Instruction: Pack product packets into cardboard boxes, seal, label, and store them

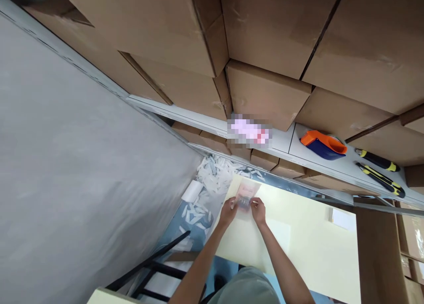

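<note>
Fingers of both hands pinch a small packet (244, 197) on the pale table (311, 246) under stacked boxes (265, 92)

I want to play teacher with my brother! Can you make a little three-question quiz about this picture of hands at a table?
1. True or false: both hands touch the small pink packet.
2. What colour is the tape dispenser on the shelf? A green, B orange and blue, C white.
3. The shelf above is stacked with cardboard ____.

Key:
1. True: left hand and right hand both hold it.
2. B.
3. Boxes.
</note>
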### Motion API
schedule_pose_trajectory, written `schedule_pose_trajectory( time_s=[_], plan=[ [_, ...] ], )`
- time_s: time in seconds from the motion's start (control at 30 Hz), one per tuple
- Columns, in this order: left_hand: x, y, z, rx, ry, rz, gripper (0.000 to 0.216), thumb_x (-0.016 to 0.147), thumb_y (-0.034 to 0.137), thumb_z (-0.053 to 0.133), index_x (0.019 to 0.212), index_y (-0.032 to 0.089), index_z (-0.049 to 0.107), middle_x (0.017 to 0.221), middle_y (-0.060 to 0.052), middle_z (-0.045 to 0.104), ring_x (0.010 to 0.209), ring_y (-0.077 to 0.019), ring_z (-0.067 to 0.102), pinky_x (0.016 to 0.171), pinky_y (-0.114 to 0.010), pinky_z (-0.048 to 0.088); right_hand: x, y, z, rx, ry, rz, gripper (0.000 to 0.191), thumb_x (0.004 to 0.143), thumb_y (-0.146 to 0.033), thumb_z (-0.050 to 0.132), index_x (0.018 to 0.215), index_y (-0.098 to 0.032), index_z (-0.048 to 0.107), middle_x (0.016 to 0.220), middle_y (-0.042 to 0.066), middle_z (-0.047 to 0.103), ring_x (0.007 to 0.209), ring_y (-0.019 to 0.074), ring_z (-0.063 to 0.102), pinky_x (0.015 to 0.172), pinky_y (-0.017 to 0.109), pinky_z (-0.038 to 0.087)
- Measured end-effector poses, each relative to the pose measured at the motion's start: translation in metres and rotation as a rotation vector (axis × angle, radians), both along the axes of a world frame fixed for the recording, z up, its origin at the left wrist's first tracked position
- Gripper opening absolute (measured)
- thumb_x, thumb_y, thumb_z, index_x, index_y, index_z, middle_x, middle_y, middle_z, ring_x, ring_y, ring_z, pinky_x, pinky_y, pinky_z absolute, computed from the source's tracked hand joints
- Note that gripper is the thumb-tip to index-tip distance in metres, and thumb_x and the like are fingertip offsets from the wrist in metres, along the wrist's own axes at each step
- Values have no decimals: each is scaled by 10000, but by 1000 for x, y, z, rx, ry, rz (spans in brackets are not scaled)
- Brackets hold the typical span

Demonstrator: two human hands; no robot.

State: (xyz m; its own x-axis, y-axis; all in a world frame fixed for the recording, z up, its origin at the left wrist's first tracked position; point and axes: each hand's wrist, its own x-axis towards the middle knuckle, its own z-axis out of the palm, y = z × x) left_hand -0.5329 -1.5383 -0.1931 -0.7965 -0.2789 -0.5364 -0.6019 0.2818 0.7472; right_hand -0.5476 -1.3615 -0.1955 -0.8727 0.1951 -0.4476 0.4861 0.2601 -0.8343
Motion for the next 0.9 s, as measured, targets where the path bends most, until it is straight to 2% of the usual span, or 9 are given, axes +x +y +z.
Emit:
schedule_pose_trajectory(
  time_s=[0.13, 0.3, 0.4, 0.5, 0.6, 0.67, 0.8, 0.9],
  plan=[
    [21, -4, 7, 68, 30, 75, 433, 825, 391, 723, 1204, 183, 734, 1386, -203, 734, 1206, -360, 761, 1046, -496, 597, 10, 5, 6, 47, 31, -2, 323, 817, -473, 610, 991, -221, 711, 1136, 156, 805, 985, 310, 790, 940, 435, 622],
    [64, -28, 36, 122, 160, 243, 439, 845, 442, 743, 1221, 215, 739, 1360, -170, 757, 1254, -339, 741, 1130, -504, 557, 11, -4, 27, 27, 115, 111, 443, 809, -575, 596, 1030, -211, 715, 1153, 176, 791, 1038, 339, 782, 905, 440, 621],
    [103, -57, 60, 111, 269, 393, 479, 842, 483, 760, 1237, 211, 738, 1381, -180, 747, 1283, -344, 723, 1152, -522, 541, 12, -33, 49, -38, 170, 235, 450, 797, -586, 623, 1024, -208, 714, 1148, 173, 802, 1040, 347, 787, 938, 456, 603],
    [156, -92, 86, 87, 390, 574, 530, 819, 526, 771, 1237, 202, 745, 1383, -189, 743, 1300, -351, 715, 1166, -526, 529, 25, -79, 76, -94, 243, 373, 460, 809, -603, 645, 1029, -207, 722, 1151, 170, 806, 1025, 340, 784, 928, 449, 595],
    [227, -127, 111, 56, 491, 770, 555, 766, 570, 800, 1184, 207, 766, 1342, -182, 767, 1293, -362, 721, 1172, -533, 520, 56, -133, 104, -152, 303, 545, 467, 803, -609, 657, 1026, -206, 729, 1119, 155, 808, 994, 315, 776, 921, 437, 597],
    [285, -147, 126, 24, 541, 901, 569, 734, 597, 813, 1152, 212, 776, 1310, -173, 784, 1284, -371, 723, 1164, -542, 522, 87, -169, 120, -192, 313, 670, 481, 785, -619, 675, 1023, -205, 728, 1114, 147, 806, 991, 302, 766, 902, 426, 608],
    [425, -170, 152, -113, 622, 1113, 566, 753, 617, 781, 1163, 226, 785, 1332, -157, 782, 1273, -353, 724, 1155, -541, 525, 171, -230, 142, -266, 299, 913, 502, 781, -626, 710, 1048, -201, 725, 1139, 136, 792, 993, 279, 744, 849, 405, 633],
    [535, -169, 166, -221, 653, 1275, 581, 806, 616, 740, 1219, 210, 777, 1380, -162, 759, 1289, -338, 716, 1150, -532, 539, 250, -267, 151, -317, 280, 1070, 501, 795, -615, 722, 1074, -198, 724, 1148, 134, 780, 992, 268, 733, 827, 397, 644]
  ],
)
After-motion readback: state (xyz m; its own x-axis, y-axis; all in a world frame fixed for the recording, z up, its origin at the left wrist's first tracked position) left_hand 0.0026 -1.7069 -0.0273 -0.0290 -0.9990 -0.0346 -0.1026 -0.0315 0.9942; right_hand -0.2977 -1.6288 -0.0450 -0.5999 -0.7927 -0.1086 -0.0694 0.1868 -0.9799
